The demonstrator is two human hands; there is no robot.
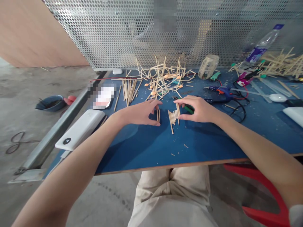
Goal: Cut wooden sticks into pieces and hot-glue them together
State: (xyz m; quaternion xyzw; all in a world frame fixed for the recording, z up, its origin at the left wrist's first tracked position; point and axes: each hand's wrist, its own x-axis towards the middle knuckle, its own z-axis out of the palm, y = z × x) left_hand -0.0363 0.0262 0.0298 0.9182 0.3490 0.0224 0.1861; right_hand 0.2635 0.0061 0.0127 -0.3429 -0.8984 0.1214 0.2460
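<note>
On the blue table, a row of short wooden sticks (pixel 173 118) lies in front of me, with a longer stick at its left end. My right hand (pixel 195 108) has thumb and fingers at the two ends of a stick (pixel 178 113) on the row's right side. To the left, my left hand (pixel 146 113) curves with thumb and fingers apart around a pair of sticks (pixel 158 116); whether it touches them is unclear. Green-handled pliers (pixel 188 109) lie partly hidden behind my right hand.
A tangled stick pile (pixel 163 75) lies behind my hands, near a sheaf of sticks (pixel 129 90). A white power bank (pixel 80 129) is left. On the right are a blue glue gun (pixel 221 94), a jar (pixel 208 66) and a bottle (pixel 259 50). Perforated metal (pixel 113 37) borders the back.
</note>
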